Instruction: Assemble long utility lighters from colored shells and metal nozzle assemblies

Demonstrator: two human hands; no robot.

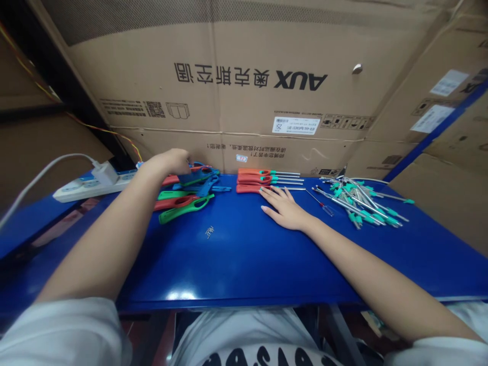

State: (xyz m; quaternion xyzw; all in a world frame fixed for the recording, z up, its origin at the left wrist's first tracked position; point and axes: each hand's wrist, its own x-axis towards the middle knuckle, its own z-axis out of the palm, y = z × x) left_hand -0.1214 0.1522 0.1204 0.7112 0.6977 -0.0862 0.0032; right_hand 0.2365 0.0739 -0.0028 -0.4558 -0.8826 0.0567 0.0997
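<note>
My left hand reaches into a pile of red, green and blue plastic lighter casings at the left back of the table. Its fingers are curled downward and bunched together; the wrist and the casings partly hide what is in them. My right hand lies with its fingers spread, fingertips touching the nearest lighter of a neat row. These long-necked lighters have orange and red handles, teal parts and metal tubes pointing right. A small screwdriver lies to the right of that hand.
A heap of metal lighter tubes with teal parts lies at the right back. Several small screws rest on the blue table. A white power strip stands at the left. Cardboard walls the back.
</note>
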